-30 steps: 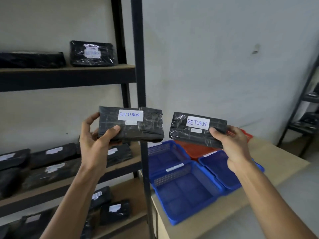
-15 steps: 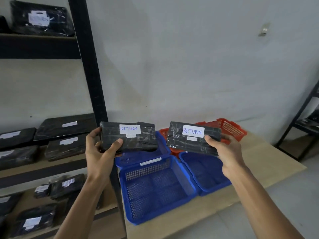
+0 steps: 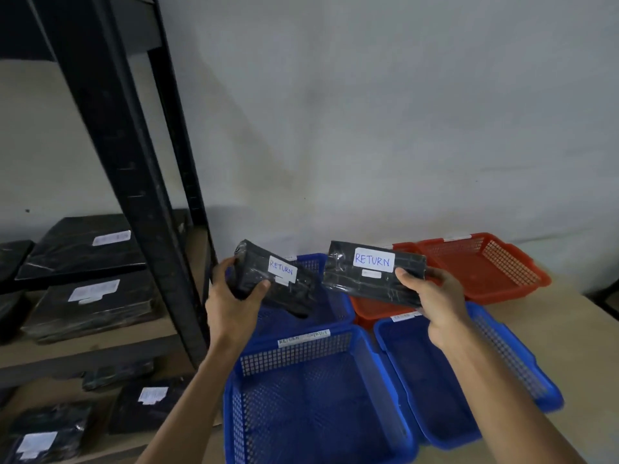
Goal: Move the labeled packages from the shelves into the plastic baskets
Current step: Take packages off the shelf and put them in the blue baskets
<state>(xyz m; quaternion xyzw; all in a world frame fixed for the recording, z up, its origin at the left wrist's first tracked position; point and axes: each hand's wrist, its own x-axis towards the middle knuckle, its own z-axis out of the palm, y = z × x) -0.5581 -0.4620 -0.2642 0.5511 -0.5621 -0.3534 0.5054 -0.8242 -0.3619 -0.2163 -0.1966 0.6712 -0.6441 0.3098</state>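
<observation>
Single head-worn view, angled down, close over baskets beside shelving.

Dim, even indoor light, soft shadows, slight motion blur, wide-angle edge bending

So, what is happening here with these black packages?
A person holds two black wrapped packages, both labelled RETURN. The left hand grips one package over the far blue basket, tilted down. The right hand holds the other package above the baskets. The near blue basket holds nothing visible. More packages lie on the shelves.
</observation>
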